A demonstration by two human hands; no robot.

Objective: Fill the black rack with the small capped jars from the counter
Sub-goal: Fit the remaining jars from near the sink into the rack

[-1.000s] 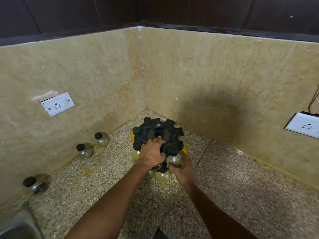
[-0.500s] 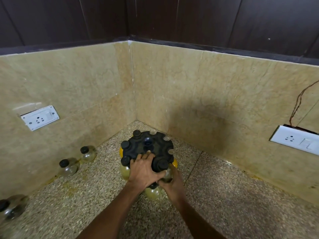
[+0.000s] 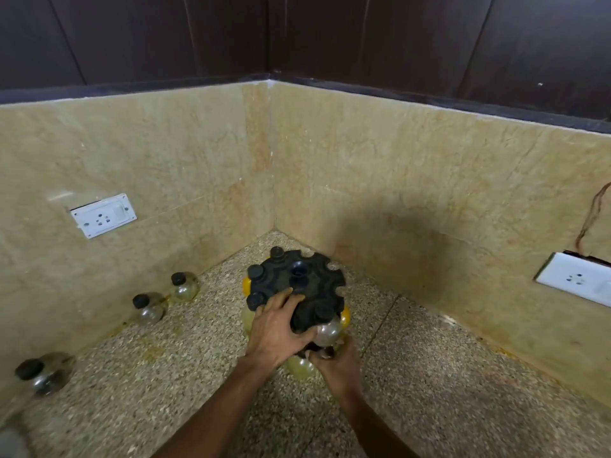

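The black round rack [image 3: 299, 280] stands in the counter corner, with notches around its top disc. Several capped jars hang in the notches, yellowish ones below them. My left hand [image 3: 276, 328] grips the disc's near edge from above. A clear jar with a black cap [image 3: 328, 329] sits in the near-right notch. My right hand [image 3: 339, 361] is curled under this jar, fingers touching its base. Three loose jars lie along the left wall: a far one [image 3: 184, 285], a middle one [image 3: 148, 307] and a near one [image 3: 43, 375].
Beige stone walls meet right behind the rack. A white socket [image 3: 103, 215] is on the left wall. A second socket [image 3: 575, 279] with a brown wire above it is on the right wall. The speckled counter [image 3: 446, 375] stretches to the right.
The clear jar's cap has gone from beside the rack into the near-right notch. My right hand has dropped lower beneath it. My left hand stays on the rack.
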